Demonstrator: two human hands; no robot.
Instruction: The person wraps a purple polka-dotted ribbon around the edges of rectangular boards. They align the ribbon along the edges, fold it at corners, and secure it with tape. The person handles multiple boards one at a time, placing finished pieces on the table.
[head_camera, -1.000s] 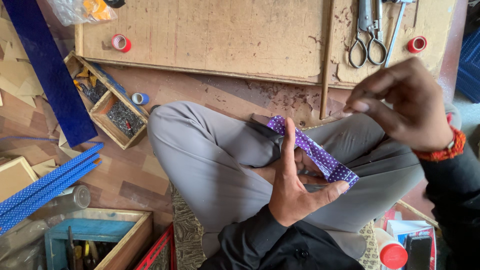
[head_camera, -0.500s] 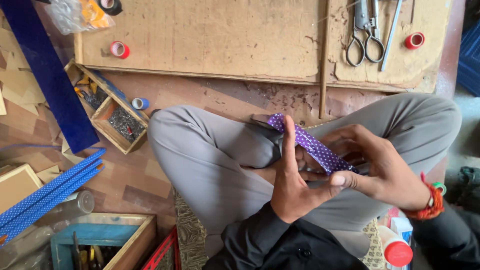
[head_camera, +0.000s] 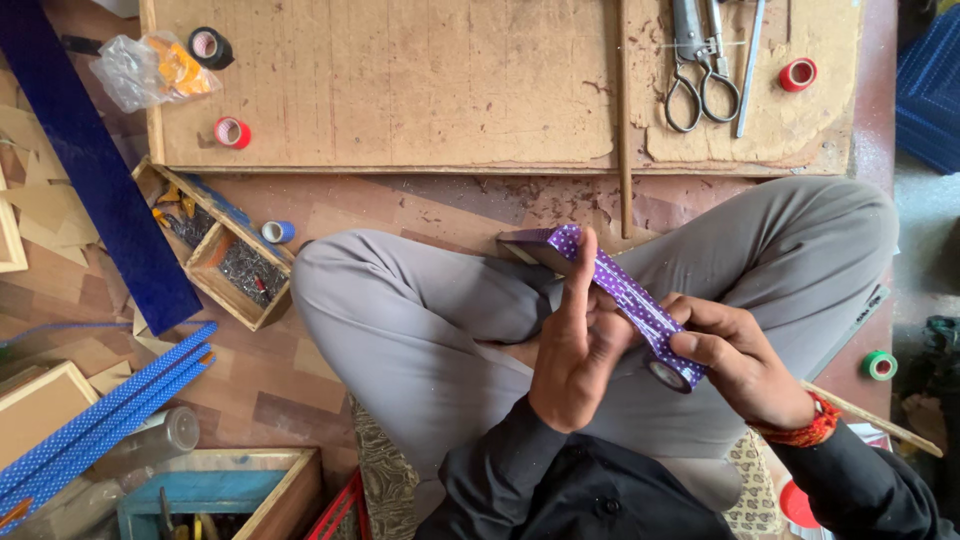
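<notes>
Blue board (head_camera: 95, 170): lay slanted at the far left, running from 11 o'clock down toward 9 o'clock.
Blue dotted strips (head_camera: 95, 425): bundle at 8 o'clock, angled up to the right.
Wooden tray (head_camera: 225, 262): at 10 o'clock of the knees, small hardware inside; a blue tape roll (head_camera: 277, 232) just beside its right edge.
Work board (head_camera: 400, 85): across 12 o'clock; a red tape roll (head_camera: 232, 132) and a black tape roll (head_camera: 211, 47) near its left end.
Left hand (head_camera: 575, 345): at centre, fingers extended upright and flat against the purple dotted strip (head_camera: 625, 295), pressing it rather than closing round it.
Purple dotted strip: slanted over the lap from 11 o'clock to 5 o'clock, between both hands, its upper end on a flat piece.
Right hand (head_camera: 735, 360): at 4 o'clock of the left, fingers curled round the strip's lower end and a small tape roll (head_camera: 668, 375), closed grip.
Scissors (head_camera: 700, 65): on the board at 1 o'clock.
Green tape roll (head_camera: 880, 365): on the floor at 3 o'clock.
</notes>
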